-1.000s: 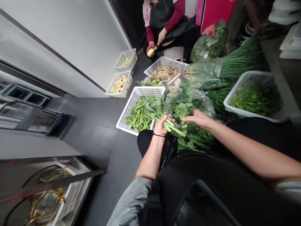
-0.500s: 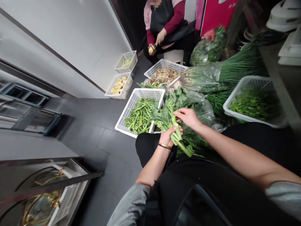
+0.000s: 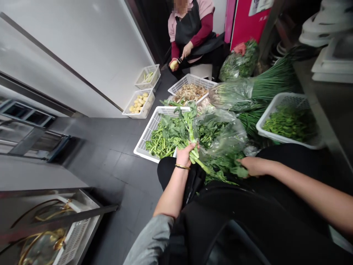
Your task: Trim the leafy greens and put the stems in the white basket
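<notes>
My left hand (image 3: pixel 185 154) is closed round a small bunch of leafy green vegetable stalks (image 3: pixel 190 127). Their pale thick stems point down toward my lap, and the leaves reach over the edge of a white basket (image 3: pixel 142 145) filled with cut green stems (image 3: pixel 160 141). Off to the right, low over my lap, my right hand (image 3: pixel 255 166) is closed on a green leaf (image 3: pixel 239 168); its fingertips are partly hidden. Loose leaves (image 3: pixel 220 165) lie between the two hands, beside an open clear plastic bag (image 3: pixel 231 134) of greens.
Opposite, a person (image 3: pixel 193 36) peels a potato (image 3: pixel 174 65). Between us stands a basket of peelings (image 3: pixel 193 91). Bagged long green stalks (image 3: pixel 275 84) and a basket of green leaves (image 3: pixel 289 123) lie right. Peeled potatoes fill a basket (image 3: pixel 140 103) by the wall.
My right hand has left the stalks and moved right and down, now with a leaf in it. My left hand has shifted slightly left, still gripping the bunch.
</notes>
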Tool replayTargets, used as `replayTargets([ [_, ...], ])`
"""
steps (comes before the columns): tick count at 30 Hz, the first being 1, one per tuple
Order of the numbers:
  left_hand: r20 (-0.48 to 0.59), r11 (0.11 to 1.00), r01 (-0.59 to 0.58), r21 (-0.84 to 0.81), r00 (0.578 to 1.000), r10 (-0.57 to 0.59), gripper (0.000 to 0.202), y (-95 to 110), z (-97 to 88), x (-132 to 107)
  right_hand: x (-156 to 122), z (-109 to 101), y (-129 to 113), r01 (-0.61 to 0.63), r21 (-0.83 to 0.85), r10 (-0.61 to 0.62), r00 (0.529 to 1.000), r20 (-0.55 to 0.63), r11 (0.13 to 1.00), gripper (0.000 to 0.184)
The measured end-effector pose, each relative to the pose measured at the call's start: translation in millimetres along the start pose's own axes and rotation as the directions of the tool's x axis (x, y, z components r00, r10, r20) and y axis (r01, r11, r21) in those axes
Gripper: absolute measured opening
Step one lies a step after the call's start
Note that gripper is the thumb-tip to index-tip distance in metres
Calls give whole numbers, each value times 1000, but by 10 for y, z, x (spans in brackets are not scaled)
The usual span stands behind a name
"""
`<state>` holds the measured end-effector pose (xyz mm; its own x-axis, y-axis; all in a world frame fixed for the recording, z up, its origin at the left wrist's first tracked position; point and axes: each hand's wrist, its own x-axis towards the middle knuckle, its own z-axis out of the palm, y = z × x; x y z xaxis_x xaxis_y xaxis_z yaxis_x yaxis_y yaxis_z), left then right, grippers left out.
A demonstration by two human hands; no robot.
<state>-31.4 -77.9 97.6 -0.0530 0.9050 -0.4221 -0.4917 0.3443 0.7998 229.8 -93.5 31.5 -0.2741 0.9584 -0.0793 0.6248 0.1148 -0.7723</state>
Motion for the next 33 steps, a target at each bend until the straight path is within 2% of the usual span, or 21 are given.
replayTargets([
  [2, -8, 991, -101, 87, 995, 102, 34, 21, -4, -38, 145, -73, -77, -60, 1, 60, 997, 53, 998, 31],
  [4, 18, 973, -172, 152, 985, 172, 35, -4, 25, -123, 371, -162, -315, -51, 68, 43, 993, 113, 996, 45],
  [6, 51, 957, -209, 202, 978, 202, 36, -48, 79, -222, 601, -220, -646, -40, 226, 3, 986, 165, 973, 43],
  [7, 69, 953, -214, 212, 977, 204, 36, -67, 110, -266, 691, -216, -812, -67, 371, 2, 985, 173, 926, 38],
  [8, 83, 957, -203, 208, 978, 190, 36, -79, 140, -300, 755, -182, -960, -79, 492, -1, 987, 161, 867, 38],
  [10, 108, 979, -132, 153, 987, 117, 36, -74, 180, -334, 786, -33, -1158, -83, 734, 11, 995, 103, 674, 39],
  [13, 171, 1000, 13, 29, 985, -18, 32, -8, 144, -302, 651, 227, -1165, -64, 933, 30, 998, 57, 353, 36],
  [14, 212, 998, 61, 9, 975, -62, 30, 18, 102, -276, 593, 266, -1113, -78, 951, 31, 997, 72, 300, 40],
  [16, 317, 985, 170, 19, 934, -167, 27, 49, -7, -213, 516, 228, -1009, -100, 946, 20, 995, 99, 309, 43],
  [18, 420, 953, 293, 78, 857, -298, 25, 43, -109, -150, 514, 81, -975, -93, 924, -28, 993, 111, 372, 41],
  [20, 476, 919, 370, 134, 790, -387, 25, 9, -157, -101, 576, -67, -1027, -96, 901, -85, 986, 145, 423, 39],
  [21, 483, 912, 385, 144, 777, -404, 26, -13, -154, -87, 619, -110, -1071, -103, 891, -93, 983, 160, 442, 38],
  [23, 472, 920, 371, 129, 793, -386, 27, -53, -105, -88, 702, -110, -1145, -92, 882, -57, 989, 133, 462, 38],
  [25, 429, 944, 316, 93, 843, -325, 29, -88, -24, -125, 758, -21, -1168, -13, 871, 13, 1000, 7, 491, 39],
  [27, 357, 966, 253, 52, 899, -255, 33, -122, 55, -178, 783, 96, -1143, 52, 802, 87, 988, -128, 595, 39],
  [29, 268, 979, 202, 12, 943, -198, 34, -156, 110, -220, 789, 183, -1110, 29, 709, 154, 969, -192, 704, 40],
  [30, 231, 982, 191, -2, 955, -185, 34, -169, 124, -230, 789, 205, -1102, 5, 691, 179, 964, -195, 723, 41],
  [31, 207, 982, 189, -10, 961, -183, 33, -174, 128, -233, 788, 214, -1100, -12, 705, 193, 965, -177, 709, 43],
  [33, 206, 976, 215, -14, 956, -208, 32, -156, 108, -226, 771, 203, -1096, -5, 802, 189, 973, -135, 598, 42],
])
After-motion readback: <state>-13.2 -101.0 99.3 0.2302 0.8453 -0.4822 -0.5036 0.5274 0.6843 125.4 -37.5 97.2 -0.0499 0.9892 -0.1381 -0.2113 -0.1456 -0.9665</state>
